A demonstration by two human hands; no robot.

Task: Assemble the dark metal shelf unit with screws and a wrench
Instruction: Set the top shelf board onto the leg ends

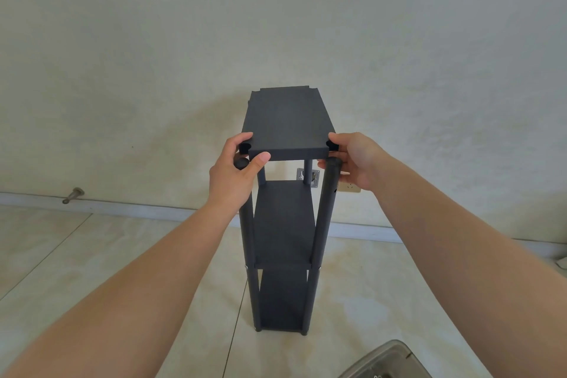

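Note:
The dark metal shelf unit (283, 224) stands upright on the tiled floor near the wall, with a bottom and a middle shelf fixed between round posts. The top shelf board (287, 121) is held above the post tops, tilted slightly up at its far end. My left hand (236, 173) grips its near left corner, thumb on the front edge. My right hand (352, 159) grips the near right corner, just above the near right post (326, 209). No screws or wrench are visible.
A cream wall stands behind the unit, with a wall socket (349, 187) and a metal plate (308, 176) low on it. A door stopper (73, 195) juts from the baseboard at left. A clear plastic container (386, 360) sits at the bottom right.

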